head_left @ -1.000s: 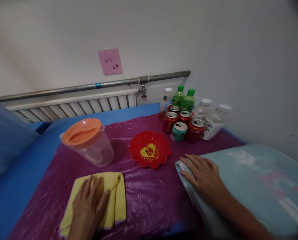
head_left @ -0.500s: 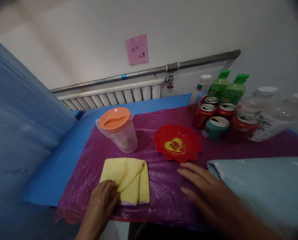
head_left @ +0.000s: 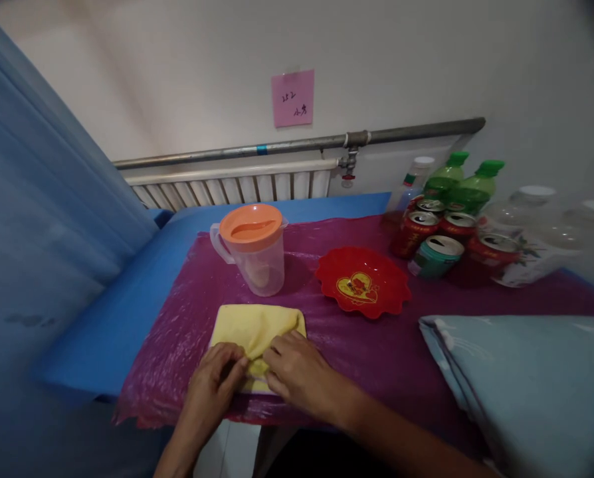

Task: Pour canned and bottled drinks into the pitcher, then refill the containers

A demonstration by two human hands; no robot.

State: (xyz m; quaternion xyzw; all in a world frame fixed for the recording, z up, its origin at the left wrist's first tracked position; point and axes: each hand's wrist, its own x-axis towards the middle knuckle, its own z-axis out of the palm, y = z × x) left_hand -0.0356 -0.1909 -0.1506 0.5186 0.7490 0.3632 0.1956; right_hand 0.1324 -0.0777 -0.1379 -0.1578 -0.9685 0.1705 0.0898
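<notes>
A folded yellow cloth (head_left: 257, 322) lies near the front edge of the purple plastic sheet (head_left: 177, 345). My left hand (head_left: 217, 378) pinches the cloth's left part between thumb and fingers. On the right part of the cloth rests my right hand (head_left: 297, 372), its fingers bent and closed on the fabric. Behind the cloth stands a clear pitcher (head_left: 262, 269) with an orange lid (head_left: 254, 229), its handle to the left. A red scalloped plate (head_left: 364, 279) with a yellow heart print sits to the right of the pitcher.
Several cans (head_left: 436, 255) and bottles (head_left: 476, 186) stand at the back right. A folded light-blue cloth (head_left: 536, 372) lies at the right. Blue curtain (head_left: 52, 199) hangs at left; radiator (head_left: 237, 186) and pipe (head_left: 187, 157) line the wall.
My right hand has moved left from beside the plate onto the yellow cloth and closed on it. My left hand stays at the cloth. The whole view has shifted slightly.
</notes>
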